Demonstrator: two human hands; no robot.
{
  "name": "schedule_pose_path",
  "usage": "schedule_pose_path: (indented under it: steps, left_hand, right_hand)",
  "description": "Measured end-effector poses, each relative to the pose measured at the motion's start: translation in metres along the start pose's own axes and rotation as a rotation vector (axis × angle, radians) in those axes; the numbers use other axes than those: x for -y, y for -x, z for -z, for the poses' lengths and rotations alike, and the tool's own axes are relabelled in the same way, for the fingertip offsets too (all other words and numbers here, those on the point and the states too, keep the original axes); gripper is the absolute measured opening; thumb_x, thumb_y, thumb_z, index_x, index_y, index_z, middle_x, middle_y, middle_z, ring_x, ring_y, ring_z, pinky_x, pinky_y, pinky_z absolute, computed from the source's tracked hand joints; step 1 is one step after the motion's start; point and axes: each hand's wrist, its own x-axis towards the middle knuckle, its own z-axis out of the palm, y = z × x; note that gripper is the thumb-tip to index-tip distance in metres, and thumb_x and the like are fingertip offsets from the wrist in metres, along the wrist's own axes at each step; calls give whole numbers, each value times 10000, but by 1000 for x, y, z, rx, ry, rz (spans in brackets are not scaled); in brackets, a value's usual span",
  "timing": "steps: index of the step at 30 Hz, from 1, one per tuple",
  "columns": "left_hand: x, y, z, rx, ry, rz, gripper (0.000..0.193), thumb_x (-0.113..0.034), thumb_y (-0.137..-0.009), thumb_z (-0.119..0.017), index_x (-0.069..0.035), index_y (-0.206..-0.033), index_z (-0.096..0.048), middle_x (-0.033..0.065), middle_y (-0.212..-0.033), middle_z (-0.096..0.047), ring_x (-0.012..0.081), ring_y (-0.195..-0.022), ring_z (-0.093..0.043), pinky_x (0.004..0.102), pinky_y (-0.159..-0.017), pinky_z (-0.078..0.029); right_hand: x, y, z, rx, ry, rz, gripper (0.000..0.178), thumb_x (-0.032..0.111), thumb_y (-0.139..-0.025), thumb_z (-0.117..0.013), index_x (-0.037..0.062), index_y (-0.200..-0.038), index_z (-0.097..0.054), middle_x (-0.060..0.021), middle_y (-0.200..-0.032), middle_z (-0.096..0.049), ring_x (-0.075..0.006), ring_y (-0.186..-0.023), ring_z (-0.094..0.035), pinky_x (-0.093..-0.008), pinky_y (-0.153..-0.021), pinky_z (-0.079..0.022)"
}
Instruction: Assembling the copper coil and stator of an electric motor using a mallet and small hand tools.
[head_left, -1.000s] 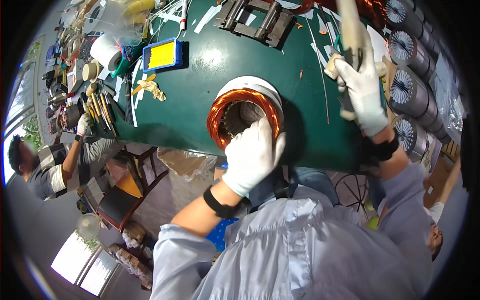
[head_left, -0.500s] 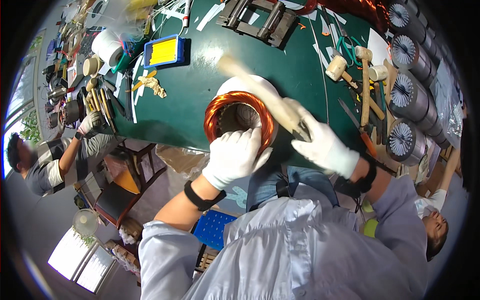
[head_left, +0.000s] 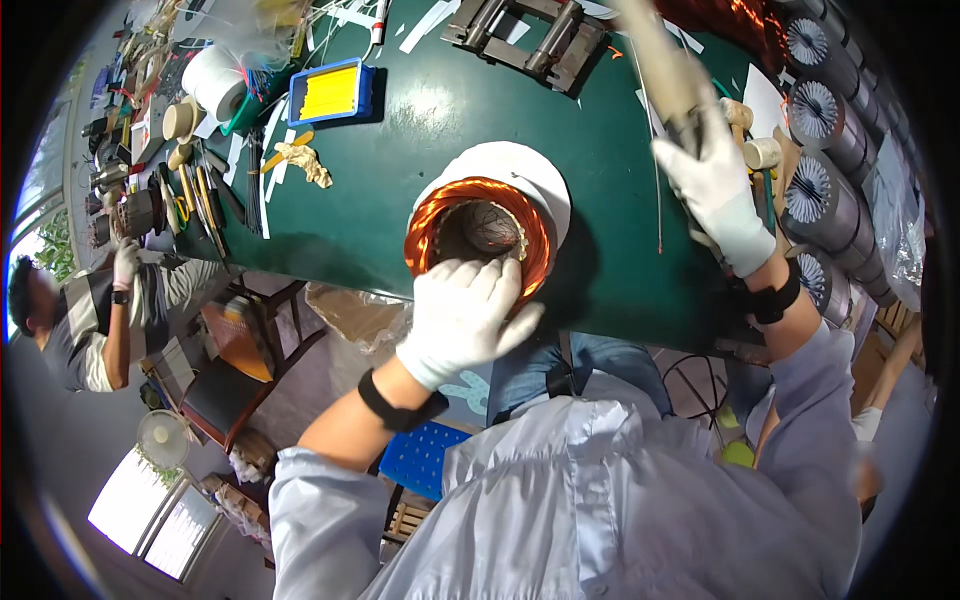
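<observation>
A motor stator with a ring of copper windings [head_left: 423, 226] stands near the front edge of the green table, its round bore facing up. A white round rim [head_left: 545, 182] shows behind the copper ring. My left hand [head_left: 462, 312], in a white glove, is hooked over the near side of the ring, fingertips at the inner edge and thumb outside. Off to the right, above the table, my gloved right hand [head_left: 715, 200] is closed round the dark end of a long pale bat-like tool [head_left: 662, 62]. Motion blurs that tool, and its far end leaves the picture at the top.
A blue tray [head_left: 296, 98] of yellow strips and a crumpled beige cloth [head_left: 305, 162] lie at left. Behind the stator sits a metal frame [head_left: 525, 38]. Mallets [head_left: 762, 152] and several finned metal cylinders [head_left: 812, 108] line the right. A co-worker [head_left: 85, 320] sits at left.
My right hand has swung the long pale tool away from the stator, up and to the right. My left hand stays on the copper ring, having shifted only slightly.
</observation>
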Motion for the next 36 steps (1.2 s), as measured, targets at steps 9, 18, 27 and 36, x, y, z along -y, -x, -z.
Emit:
schedule_pose_path:
  steps: [9, 18, 27, 36]
  left_hand:
    - [3, -4, 4, 20, 33, 19, 545, -432, -776, -788, -13, -1112, -696, 94, -883, -697, 261, -725, -653, 406, -691, -516]
    - [16, -13, 26, 52, 78, -56, 473, -398, -803, -775, -40, -1098, -688, 82, -860, -642, 271, -759, -626, 397, -741, -505]
    - [-19, -7, -13, 11, 41, 281, 541, -332, -828, -782, 21, -1204, -620, 113, -879, -646, 291, -754, -643, 420, -694, -510]
    - [-27, -25, -15, -74, 26, 337, 465, -316, -860, -765, 13, -1165, -640, 96, -779, -643, 271, -650, -661, 408, -607, -531]
  right_hand:
    - [8, -19, -3, 227, 295, 231, 652, 174, -889, -652, 52, -1503, -473, -217, -1212, -690, -384, -1042, -690, -434, -928, -554]
    - [16, 43, 6, 609, -384, -429, 900, 77, -929, -594, 250, -1689, -144, -148, -1130, -681, -123, -686, -671, -234, -576, -540]
    - [53, 45, 57, 275, -706, -405, 657, 298, -948, -669, 48, -1510, -439, -176, -986, -674, -210, -832, -662, -342, -749, -555]
    - [-48, 26, 37, 90, 101, -254, 409, 335, -928, -761, -15, -1131, -697, -100, -921, -686, -191, -813, -635, -350, -772, -518]
